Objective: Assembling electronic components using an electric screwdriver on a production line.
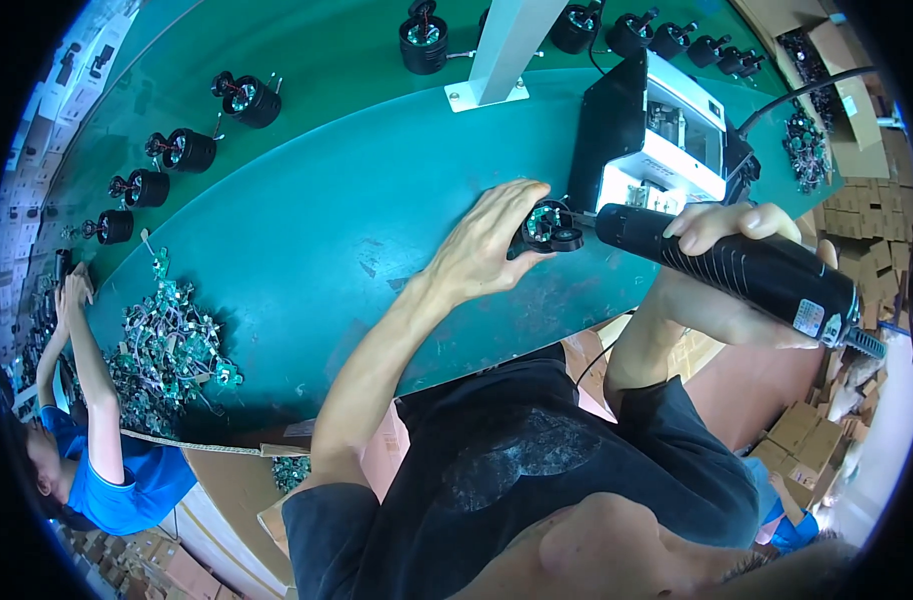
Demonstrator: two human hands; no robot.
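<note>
My left hand (490, 238) is closed round a small black cylindrical housing (548, 226), whose open end shows a green circuit board and wires. A black round part hangs at the housing's near edge. My right hand (742, 255) grips a black electric screwdriver (722, 265), held almost level, its front end pointing left at the housing. The thin bit reaches toward the circuit board; whether it touches a screw is too small to tell. Just behind the screwdriver stands a black and white screw feeder (657, 135) with a lit front tray.
A heap of wired circuit boards (177, 340) lies at the left of the green table (377, 180). Similar black housings (252, 101) line the far belt. A metal post (507, 55) rises behind the table. At far left works a person in blue (127, 480). Cardboard boxes (867, 220) stand right.
</note>
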